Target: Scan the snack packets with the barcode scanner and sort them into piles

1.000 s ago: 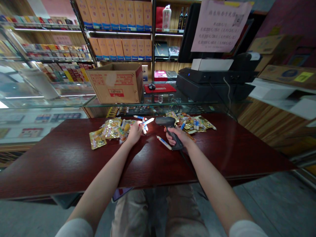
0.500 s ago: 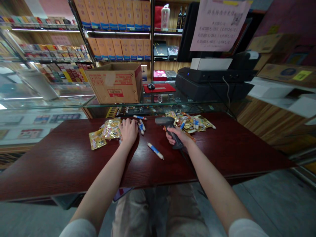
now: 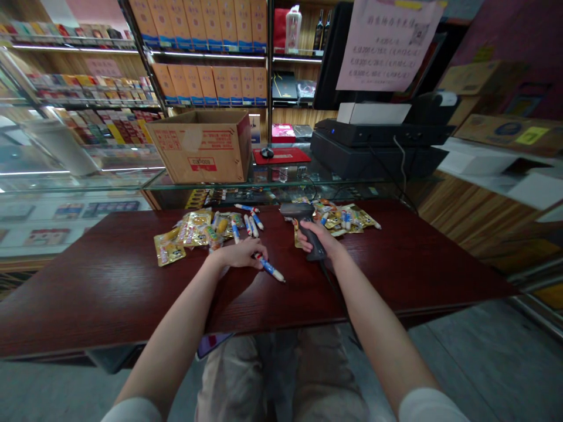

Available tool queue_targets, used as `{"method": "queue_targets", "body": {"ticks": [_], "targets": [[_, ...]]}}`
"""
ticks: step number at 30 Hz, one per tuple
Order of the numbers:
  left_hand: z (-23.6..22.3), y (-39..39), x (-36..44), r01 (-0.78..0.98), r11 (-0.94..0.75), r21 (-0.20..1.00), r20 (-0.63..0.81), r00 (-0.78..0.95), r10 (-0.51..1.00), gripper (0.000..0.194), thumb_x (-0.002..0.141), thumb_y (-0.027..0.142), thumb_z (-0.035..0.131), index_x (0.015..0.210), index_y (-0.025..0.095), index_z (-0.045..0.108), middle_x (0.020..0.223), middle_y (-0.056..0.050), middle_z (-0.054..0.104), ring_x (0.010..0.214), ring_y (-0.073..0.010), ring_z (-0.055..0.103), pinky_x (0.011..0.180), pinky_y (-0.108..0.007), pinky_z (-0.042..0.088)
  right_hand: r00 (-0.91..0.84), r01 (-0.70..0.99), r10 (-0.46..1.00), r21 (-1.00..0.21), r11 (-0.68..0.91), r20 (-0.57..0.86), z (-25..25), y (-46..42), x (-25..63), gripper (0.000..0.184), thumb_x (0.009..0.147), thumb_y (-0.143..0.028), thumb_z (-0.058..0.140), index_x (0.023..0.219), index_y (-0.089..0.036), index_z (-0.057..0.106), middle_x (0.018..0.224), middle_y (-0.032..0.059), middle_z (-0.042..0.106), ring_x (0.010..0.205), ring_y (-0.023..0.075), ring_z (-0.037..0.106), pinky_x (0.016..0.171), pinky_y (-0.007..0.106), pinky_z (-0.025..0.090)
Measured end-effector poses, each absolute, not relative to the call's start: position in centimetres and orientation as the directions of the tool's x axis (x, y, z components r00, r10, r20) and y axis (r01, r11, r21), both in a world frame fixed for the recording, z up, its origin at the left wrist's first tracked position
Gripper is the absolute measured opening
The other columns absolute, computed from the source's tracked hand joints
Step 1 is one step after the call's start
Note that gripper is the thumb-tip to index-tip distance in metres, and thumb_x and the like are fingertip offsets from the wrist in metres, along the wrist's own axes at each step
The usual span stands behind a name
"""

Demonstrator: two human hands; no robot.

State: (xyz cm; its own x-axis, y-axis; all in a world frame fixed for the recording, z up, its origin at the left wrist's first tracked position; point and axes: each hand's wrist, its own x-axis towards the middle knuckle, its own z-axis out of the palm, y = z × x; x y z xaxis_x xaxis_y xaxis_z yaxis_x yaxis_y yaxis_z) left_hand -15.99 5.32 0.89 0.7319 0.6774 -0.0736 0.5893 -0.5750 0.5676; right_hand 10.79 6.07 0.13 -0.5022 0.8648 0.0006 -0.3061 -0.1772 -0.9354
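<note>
Stick (image 3: 272,271), wrapped in blue and white, is pinched at its upper left end by the nearly closed fingertips of the left hand (image 3: 241,254), its pale end slanting right toward the near edge of the dark red table (image 3: 153,305); whether it touches the wood cannot be told. To the right, the fingers of the right hand (image 3: 320,237) are wrapped around the grip of a black scanner (image 3: 313,241), its head turned to the left and its cable (image 3: 333,282) trailing toward the near edge. Just beyond the left hand lie similar sticks (image 3: 251,226), beside a pile of gold packets (image 3: 193,230). A second pile (image 3: 352,218), packets and sticks mixed, sits beyond the scanner and to its right. Behind the table, a glass counter (image 3: 176,183) bears an open carton (image 3: 200,149), a mouse (image 3: 267,153) on a red mat (image 3: 290,155), and a monitor (image 3: 328,70) with a pink notice (image 3: 387,53) on it.
</note>
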Motion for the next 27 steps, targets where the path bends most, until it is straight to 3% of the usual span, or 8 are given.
{"method": "queue_targets", "body": {"ticks": [2,5,9,15,21,27], "targets": [[0.1,5.8,-15.3,0.600,-0.529,0.600,0.015,0.653,0.757,0.019,0.084,0.039,0.060,0.083,0.022,0.069,0.086,-0.005,0.066,0.085,-0.0210,0.060,0.082,-0.030,0.045,-0.500,-0.310,0.866,-0.934,-0.179,0.000,0.2,6.1,10.8,0.034,0.079,-0.045,0.066,0.095,-0.021,0.047,0.051,-0.0100,0.049,0.032,0.0069,0.037,0.035,0.021,0.029],[-0.6,6.4,-14.6,0.712,-0.396,0.580,0.154,0.382,0.911,0.023,0.093,0.037,0.047,0.086,0.022,0.063,0.079,-0.006,0.067,0.075,-0.0220,0.063,0.072,-0.030,0.046,-0.508,-0.316,0.861,-0.931,-0.181,0.004,0.3,6.1,10.8,0.034,0.079,-0.046,0.066,0.096,-0.022,0.047,0.051,-0.0102,0.048,0.032,0.0070,0.037,0.035,0.021,0.029],[-1.5,7.2,-14.6,0.756,-0.256,0.603,0.257,0.120,0.959,0.020,0.095,0.034,0.045,0.101,0.021,0.059,0.086,-0.007,0.070,0.080,-0.0240,0.066,0.073,-0.033,0.047,-0.524,-0.318,0.851,-0.930,-0.183,0.012,0.3,6.0,10.8,0.035,0.080,-0.045,0.065,0.097,-0.021,0.048,0.052,-0.0104,0.048,0.032,0.0068,0.037,0.035,0.021,0.029],[-2.8,8.4,-14.9,0.634,-0.324,0.702,0.397,0.029,0.917,0.017,0.092,0.025,0.046,0.105,0.018,0.055,0.104,-0.010,0.070,0.096,-0.0203,0.065,0.087,-0.034,0.048,-0.577,-0.277,0.816,-0.937,-0.211,-0.013,0.1,5.8,10.2,0.036,0.081,-0.047,0.063,0.100,-0.020,0.047,0.053,-0.0103,0.049,0.032,0.0069,0.038,0.035,0.020,0.030],[-2.4,8.5,-14.4,0.370,-0.250,0.895,0.284,-0.041,0.958,0.016,0.095,0.034,0.043,0.091,0.020,0.048,0.067,0.002,0.060,0.053,-0.0113,0.054,0.056,-0.025,0.046,-0.611,-0.272,0.791,-0.935,-0.229,-0.016,-0.1,5.8,10.0,0.037,0.081,-0.048,0.063,0.099,-0.020,0.048,0.052,-0.0103,0.049,0.032,0.0065,0.037,0.034,0.020,0.030],[-1.6,7.9,-14.1,0.279,-0.243,0.929,0.258,-0.017,0.966,0.037,0.097,0.050,0.036,0.073,0.022,0.040,0.055,0.003,0.055,0.040,-0.0081,0.043,0.044,-0.022,0.035,-0.614,-0.275,0.789,-0.935,-0.226,-0.011,-0.2,5.7,10.0,0.035,0.082,-0.047,0.062,0.099,-0.020,0.049,0.052,-0.0103,0.048,0.032,0.0065,0.037,0.034,0.020,0.030]]}}
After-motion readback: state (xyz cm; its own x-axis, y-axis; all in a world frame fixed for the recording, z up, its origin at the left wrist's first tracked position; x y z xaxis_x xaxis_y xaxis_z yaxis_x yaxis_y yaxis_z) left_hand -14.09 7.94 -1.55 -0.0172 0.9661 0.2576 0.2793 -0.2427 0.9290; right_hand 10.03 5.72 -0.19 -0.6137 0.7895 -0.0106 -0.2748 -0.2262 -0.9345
